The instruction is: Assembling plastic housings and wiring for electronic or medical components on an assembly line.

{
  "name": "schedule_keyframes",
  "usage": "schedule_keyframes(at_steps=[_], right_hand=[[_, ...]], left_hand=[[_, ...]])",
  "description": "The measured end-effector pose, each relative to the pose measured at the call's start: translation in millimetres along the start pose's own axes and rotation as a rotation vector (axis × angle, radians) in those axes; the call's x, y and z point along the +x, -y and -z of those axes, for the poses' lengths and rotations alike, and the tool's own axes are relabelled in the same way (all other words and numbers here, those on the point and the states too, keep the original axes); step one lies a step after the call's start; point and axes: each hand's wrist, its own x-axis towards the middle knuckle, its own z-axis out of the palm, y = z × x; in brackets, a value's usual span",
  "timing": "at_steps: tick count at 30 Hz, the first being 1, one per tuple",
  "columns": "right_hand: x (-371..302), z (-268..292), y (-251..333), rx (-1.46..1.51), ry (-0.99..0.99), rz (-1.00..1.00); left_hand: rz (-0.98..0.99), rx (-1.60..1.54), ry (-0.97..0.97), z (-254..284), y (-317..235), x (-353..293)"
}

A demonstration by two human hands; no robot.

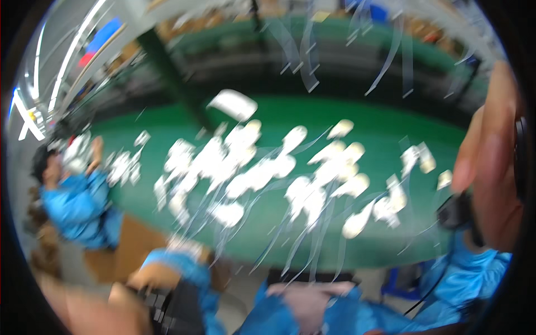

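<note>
My right hand (491, 162) is raised close at the right edge, fingers stretched and apart, with nothing visible in them. A black device (455, 212) sits at its wrist. At the lower left, my left hand (95, 307) is smeared by motion, and its fingers cannot be made out; a black device (173, 307) is on that wrist. Neither hand touches the white pieces (259, 176) spread over the green table (391, 245). These look like small rounded pouches with thin clear cords or tubes trailing toward me, too blurred to name exactly.
A white rectangular item (233, 105) lies farther back on the table. Clear strips (309, 56) hang from above the far side. A person in blue (75, 201) sits at the left end, near a cardboard box (137, 245). A blue stool (399, 285) stands below the table.
</note>
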Motion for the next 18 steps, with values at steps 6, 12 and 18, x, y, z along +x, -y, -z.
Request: schedule_keyframes(at_steps=[6,12,18], right_hand=[[-51.4,-21.3,-16.3,0.136,-0.246,-0.166],[-75.7,-41.6,3.0,-0.028,-0.325,-0.292],[-69.9,-29.1,14.1,-0.183,-0.35,-0.38]], left_hand=[[0.156,0.23,0.072,36.1,-26.0,-23.5],[0.201,0.143,0.228,43.3,-9.6,-25.7],[0.208,0.032,0.33,17.9,-0.6,-11.2]])
